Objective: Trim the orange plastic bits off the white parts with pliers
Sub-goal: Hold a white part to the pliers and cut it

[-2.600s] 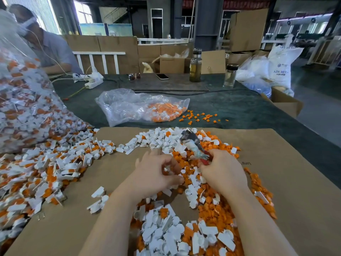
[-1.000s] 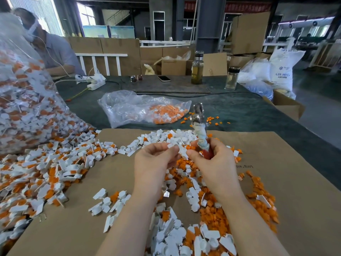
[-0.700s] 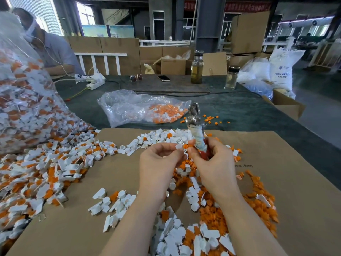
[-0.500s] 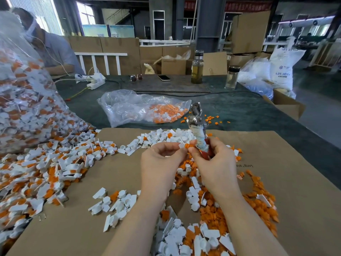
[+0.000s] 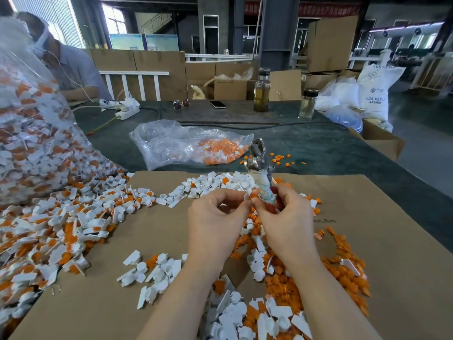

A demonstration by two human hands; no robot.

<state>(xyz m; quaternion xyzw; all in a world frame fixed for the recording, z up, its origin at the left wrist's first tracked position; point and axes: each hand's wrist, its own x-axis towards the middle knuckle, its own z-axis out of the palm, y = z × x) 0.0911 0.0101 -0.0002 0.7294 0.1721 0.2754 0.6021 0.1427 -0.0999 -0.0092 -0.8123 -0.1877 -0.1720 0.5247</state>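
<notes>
While both hands are raised just above a sheet of brown cardboard (image 5: 367, 241), the left hand (image 5: 215, 222) pinches a small white part (image 5: 246, 196) with an orange bit (image 5: 252, 195) on it between thumb and fingertips, and the right hand (image 5: 286, 222) is wrapped around the handles of a pair of pliers (image 5: 259, 168) that points upward and away, its metal head above the knuckles. The right thumb touches the small part at the spot where the two hands meet; whether the head of the pliers is parted or closed cannot be told from here. Beneath the wrists lies a loose heap of cut orange pieces (image 5: 343, 271) mixed with white ones, and a smaller cluster of white pieces (image 5: 152, 271) sits to the left. A long spill of untrimmed white-and-orange parts (image 5: 61, 229) runs from a big clear bag (image 5: 31, 133) at the left edge. Farther back on the dark green table (image 5: 318, 148) rest a flatter plastic bag (image 5: 186, 146) holding orange scraps, two glass bottles (image 5: 261, 90), a phone (image 5: 217, 104) and a power strip (image 5: 125, 107), with another person (image 5: 71, 69) seated at the far left.
</notes>
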